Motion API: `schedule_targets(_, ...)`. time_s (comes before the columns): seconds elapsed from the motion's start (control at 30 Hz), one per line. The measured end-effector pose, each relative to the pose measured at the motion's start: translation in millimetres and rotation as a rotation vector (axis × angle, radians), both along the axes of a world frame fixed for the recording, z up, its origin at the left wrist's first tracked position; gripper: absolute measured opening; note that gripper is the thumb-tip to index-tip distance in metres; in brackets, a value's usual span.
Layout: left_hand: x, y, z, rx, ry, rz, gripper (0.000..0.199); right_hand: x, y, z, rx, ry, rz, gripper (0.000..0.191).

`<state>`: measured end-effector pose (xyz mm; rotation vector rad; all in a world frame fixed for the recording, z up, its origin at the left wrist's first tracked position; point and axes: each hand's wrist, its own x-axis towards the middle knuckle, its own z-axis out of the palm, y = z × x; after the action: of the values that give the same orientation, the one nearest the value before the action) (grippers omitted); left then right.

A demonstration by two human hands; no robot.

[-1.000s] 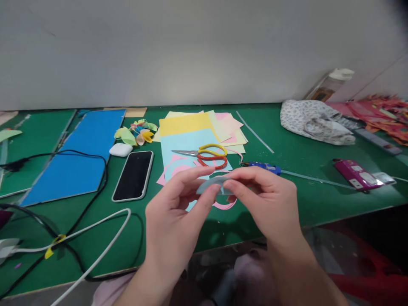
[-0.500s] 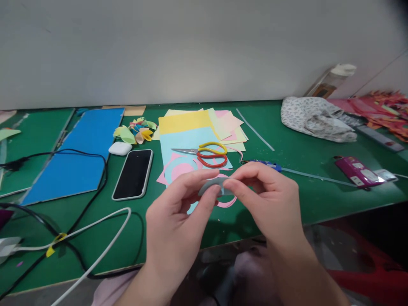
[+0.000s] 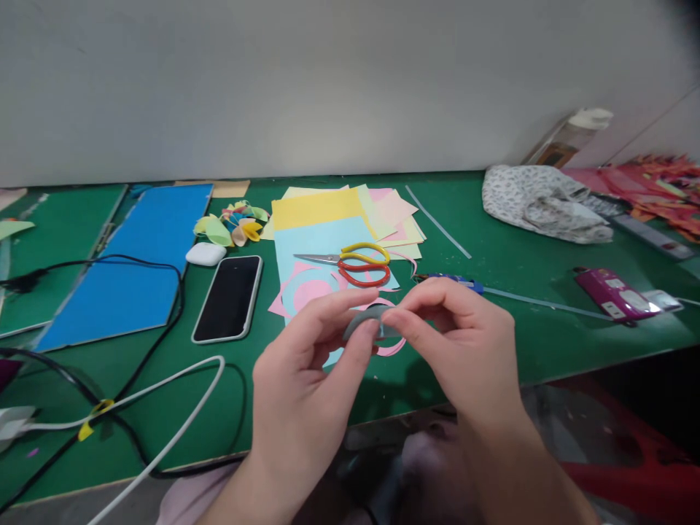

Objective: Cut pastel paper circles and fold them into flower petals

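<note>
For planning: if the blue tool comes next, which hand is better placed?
Probably the right hand: the blue tool lies just beyond it. The left hand is farther. Both pinch a greyish piece.

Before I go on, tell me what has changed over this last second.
Little: the left hand's index fingertip and the left end of the grey-blue piece have shifted slightly right, toward the right hand. Nothing was taken up or let go; both hands still pinch the piece. The scissors, phone and paper sheets stayed put.
</note>
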<state>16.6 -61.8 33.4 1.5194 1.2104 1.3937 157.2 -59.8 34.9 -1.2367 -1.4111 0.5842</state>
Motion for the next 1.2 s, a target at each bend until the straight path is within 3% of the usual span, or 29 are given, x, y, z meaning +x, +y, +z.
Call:
schedule_targets(0.33,0.5,-0.7,1.5,-0.009,0.015,0.009,0.022,-1.9,-0.9,0.0,-0.027,0.039,-0.005,0.015)
schedule_targets(0.63,-3.0,2.1,2.2,-0.079,-0.076,-0.018,0.028,20.4,5.8,0.7,-0.179,0.268,0.184,0.029)
schedule_targets(0.77,-2.8,1.0,2.8,-0.049,-0.062,-0.056,0.032,19.9,3.6,8.7,-0.255,0.171,0.229,0.009)
schedule_targets(1.2,-3.8,0.9,-0.5,0.007,-0.026,-0.083,0.033,12.5,1.4,9.6,-0.227,0.106,0.162,0.014)
